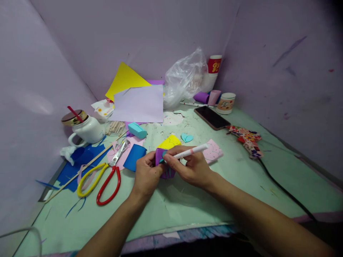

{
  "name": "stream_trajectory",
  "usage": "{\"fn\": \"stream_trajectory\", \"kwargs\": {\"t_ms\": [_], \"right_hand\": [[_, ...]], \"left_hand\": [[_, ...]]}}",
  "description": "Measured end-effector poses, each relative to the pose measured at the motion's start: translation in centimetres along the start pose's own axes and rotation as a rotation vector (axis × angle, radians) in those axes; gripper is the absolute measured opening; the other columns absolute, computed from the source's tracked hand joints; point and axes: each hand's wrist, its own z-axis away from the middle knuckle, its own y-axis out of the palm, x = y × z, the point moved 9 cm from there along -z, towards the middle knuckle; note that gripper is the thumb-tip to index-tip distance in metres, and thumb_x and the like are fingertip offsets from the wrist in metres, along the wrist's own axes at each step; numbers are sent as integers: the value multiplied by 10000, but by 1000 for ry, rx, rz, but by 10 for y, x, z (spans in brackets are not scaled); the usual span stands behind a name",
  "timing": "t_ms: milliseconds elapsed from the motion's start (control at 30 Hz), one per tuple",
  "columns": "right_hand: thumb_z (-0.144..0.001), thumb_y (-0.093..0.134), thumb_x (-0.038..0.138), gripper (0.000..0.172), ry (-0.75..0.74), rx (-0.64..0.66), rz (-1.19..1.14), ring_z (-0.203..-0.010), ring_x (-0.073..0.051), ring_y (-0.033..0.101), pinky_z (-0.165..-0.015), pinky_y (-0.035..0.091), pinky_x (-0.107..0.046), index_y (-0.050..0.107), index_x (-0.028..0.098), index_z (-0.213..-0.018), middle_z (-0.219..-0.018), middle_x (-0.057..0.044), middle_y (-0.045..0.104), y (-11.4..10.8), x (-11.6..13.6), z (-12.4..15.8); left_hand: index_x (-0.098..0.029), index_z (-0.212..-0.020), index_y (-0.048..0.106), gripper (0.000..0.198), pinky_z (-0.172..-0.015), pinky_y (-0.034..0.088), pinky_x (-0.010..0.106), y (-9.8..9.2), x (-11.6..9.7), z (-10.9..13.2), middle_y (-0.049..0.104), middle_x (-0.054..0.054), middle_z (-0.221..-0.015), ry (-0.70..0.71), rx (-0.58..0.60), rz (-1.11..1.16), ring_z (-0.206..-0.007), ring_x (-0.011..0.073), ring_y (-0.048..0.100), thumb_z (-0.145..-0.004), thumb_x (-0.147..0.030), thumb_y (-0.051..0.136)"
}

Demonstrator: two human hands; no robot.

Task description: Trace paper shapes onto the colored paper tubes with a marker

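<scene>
My left hand (147,175) is closed on the left side of a purple paper piece (168,173), its fingers pinching the edge. A small teal shape (163,157) shows on the purple piece, partly covered by fingers. My right hand (191,166) grips a white pen (190,151) with a pink band, its tip end over the teal shape. Just behind the purple piece lies a yellow paper (170,141) with drawn curves. A teal heart (187,137) rests beyond my right hand, and a pink paper (212,151) with drawn lines lies to its right.
Red-and-yellow scissors (111,171), blue paper (134,157) and a long stick (88,165) lie left. A white mug (89,131) stands behind them. Farther back are a plastic bag (184,78), a phone (211,117) and a paper cup (225,103). A black cable (285,189) runs along the right.
</scene>
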Motion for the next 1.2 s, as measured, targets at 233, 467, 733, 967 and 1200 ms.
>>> {"fn": "stream_trajectory", "kwargs": {"t_ms": [233,467,733,967,1200], "right_hand": [[-891,519,220,148,79,-157,143,-765,-154,653,-707,524,-309,634,208,-984,-860,-40,693,-31,-6,-7],[-728,655,203,399,325,53,90,-962,-240,613,-785,505,-397,462,225,-1077,-1067,-89,619,-17,-37,-4],[-661,709,242,371,493,29,-118,-577,-121,487,-542,396,-251,448,216,-923,-667,56,515,-8,-55,4],[-630,689,170,339,411,65,-115,-602,-107,434,-546,357,-240,429,219,-841,-706,53,482,-10,-46,-3],[-639,713,174,332,339,176,-64,-621,-105,407,-574,355,-244,438,215,-820,-705,57,452,-2,-39,-5]], "left_hand": [[-159,-744,709,208,-563,466,234,-1,5,1,665,-24,-630,-41,-21,31,-584,127,560,-539,-155,737],[-171,-830,723,261,-616,495,257,-5,7,2,702,-6,-724,-21,-17,78,-639,142,600,-573,-178,767],[-191,-838,721,226,-633,490,254,-7,7,3,697,-16,-749,35,-12,117,-663,135,596,-616,-173,766],[-159,-764,730,218,-585,468,265,-4,-1,2,672,13,-658,-10,82,73,-604,153,584,-623,-317,775],[-175,-528,716,105,-473,360,228,-12,-27,-5,574,-15,-463,103,68,-221,-469,107,460,-583,-261,739]]}}
